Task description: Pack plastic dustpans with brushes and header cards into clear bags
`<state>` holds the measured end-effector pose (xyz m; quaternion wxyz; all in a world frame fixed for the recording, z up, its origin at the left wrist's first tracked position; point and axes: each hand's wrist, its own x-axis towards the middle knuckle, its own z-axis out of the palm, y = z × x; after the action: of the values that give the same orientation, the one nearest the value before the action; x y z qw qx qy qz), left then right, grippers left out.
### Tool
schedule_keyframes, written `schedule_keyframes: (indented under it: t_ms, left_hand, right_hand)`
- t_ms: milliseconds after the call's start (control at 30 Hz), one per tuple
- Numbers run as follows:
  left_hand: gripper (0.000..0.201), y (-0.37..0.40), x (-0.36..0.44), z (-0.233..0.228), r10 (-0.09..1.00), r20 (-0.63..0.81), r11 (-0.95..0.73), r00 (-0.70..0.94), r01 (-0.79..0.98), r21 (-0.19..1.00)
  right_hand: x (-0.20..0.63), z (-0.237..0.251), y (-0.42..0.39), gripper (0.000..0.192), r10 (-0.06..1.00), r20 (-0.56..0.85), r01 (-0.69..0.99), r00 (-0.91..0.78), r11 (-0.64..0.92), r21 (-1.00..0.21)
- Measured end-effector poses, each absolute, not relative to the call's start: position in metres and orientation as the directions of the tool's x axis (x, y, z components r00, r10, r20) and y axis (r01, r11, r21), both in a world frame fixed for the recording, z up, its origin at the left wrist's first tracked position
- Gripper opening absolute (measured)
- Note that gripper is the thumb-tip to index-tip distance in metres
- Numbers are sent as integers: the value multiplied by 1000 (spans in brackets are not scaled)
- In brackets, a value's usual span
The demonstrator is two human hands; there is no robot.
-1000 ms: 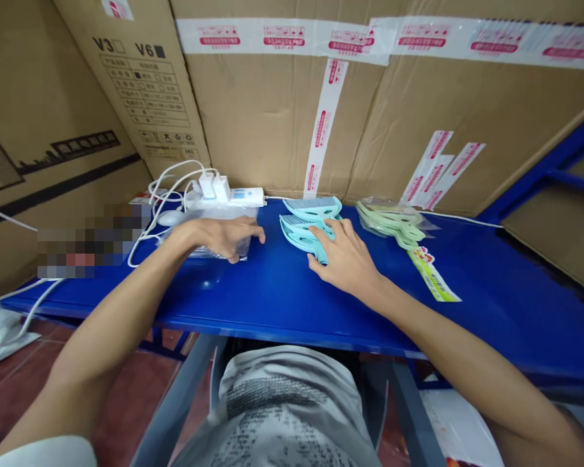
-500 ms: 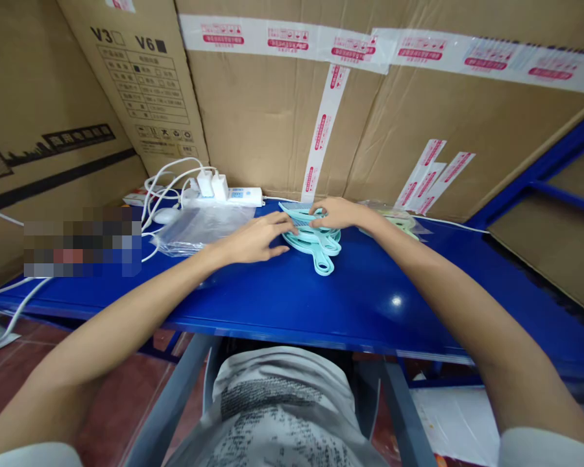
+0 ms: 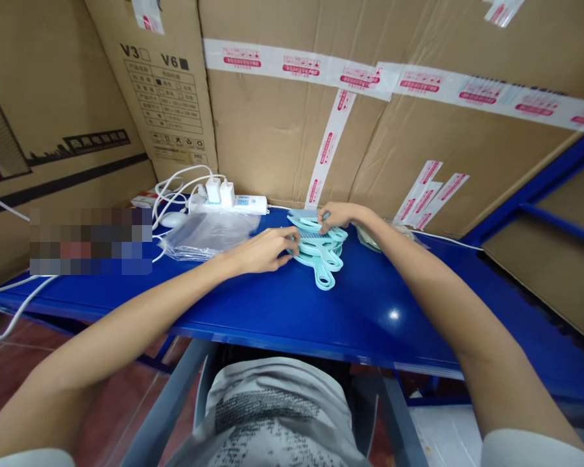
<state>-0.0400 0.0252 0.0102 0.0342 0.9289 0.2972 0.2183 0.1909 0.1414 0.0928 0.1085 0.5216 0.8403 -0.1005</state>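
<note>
Several pale turquoise combs (image 3: 322, 261) with holed handles lie overlapping in a loose pile on the blue table. Fine teeth show along the upper ones. At the pile's left edge is my left hand (image 3: 265, 250), its fingers curled onto the combs and its thumb low beside them. My right hand (image 3: 339, 216) comes over from the far right side, thumb and fingers pinched on the upper comb (image 3: 305, 224). My fingers cover part of that comb and of the pile's left ends.
Clear plastic bags (image 3: 211, 235) lie left of the pile, with a white power strip (image 3: 250, 205) and cables behind them. Behind my right forearm is another plastic bag (image 3: 370, 241) with pale contents. Cardboard (image 3: 263, 143) walls the back of the blue table (image 3: 272, 311).
My right hand has closed into a pinch on the upper comb. The left hand's fingers have curled in at the pile's left edge. The view has tilted slightly.
</note>
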Motion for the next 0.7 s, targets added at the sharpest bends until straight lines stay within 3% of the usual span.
schedule_keyframes:
  t_ms: [133,233,333,433,500,700]
  left_hand:
    - [15,20,-40,15,564,409,-823,717,528,210]
    - [19,17,-41,19,589,431,-804,683,551,224]
    - [18,18,-45,24,604,539,-776,587,588,229]
    - [13,22,-51,28,580,677,-755,453,611,237]
    - [13,25,-55,29,567,721,-742,398,626,237]
    - [15,27,-54,25,539,728,-714,423,688,129]
  right_hand:
    - [207,99,139,40,863,-219,886,-455,464,-9]
    - [213,107,127,32,871,-71,871,-486,489,41]
    - [209,113,99,30,850,40,851,-525,525,9]
    - [198,108,61,30,816,-15,816,-578,576,-50]
    - [189,102,38,28,827,-77,831,-556,556,-22]
    - [167,95,15,46,847,-210,863,-489,504,22]
